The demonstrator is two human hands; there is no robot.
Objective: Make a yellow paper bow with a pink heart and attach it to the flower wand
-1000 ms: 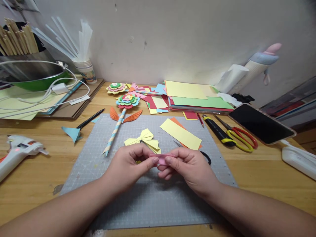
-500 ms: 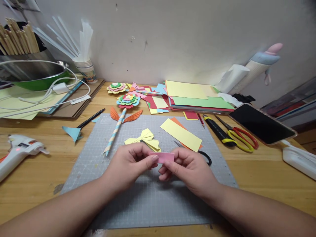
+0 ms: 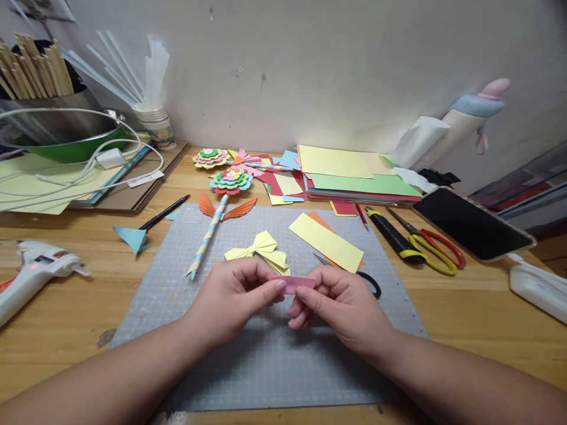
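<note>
A small pink paper strip (image 3: 292, 284) is pinched at its left end by my left hand (image 3: 241, 295) and at its right end by my right hand (image 3: 339, 301), above the grey cutting mat (image 3: 266, 366). Just behind my left hand lies a folded yellow paper bow (image 3: 261, 248). Beyond my right hand a yellow paper strip (image 3: 328, 242) rests over an orange one (image 3: 321, 219). Scissors with black handles (image 3: 376, 283) are partly hidden by my right hand. A paper flower (image 3: 230, 180) on a striped stem (image 3: 208, 236) with orange leaves lies on the mat.
On the left are a glue gun (image 3: 44, 268), a black pen (image 3: 166, 212) and a green bowl (image 3: 75, 150). On the right are a cutter (image 3: 394, 236), red-yellow scissors (image 3: 436, 251) and a phone (image 3: 473, 223). Coloured paper (image 3: 363, 186) is stacked at the back.
The pink strip looks slightly tilted and bowed compared with before. Both hands keep their hold on it, and the whole view has shifted very slightly.
</note>
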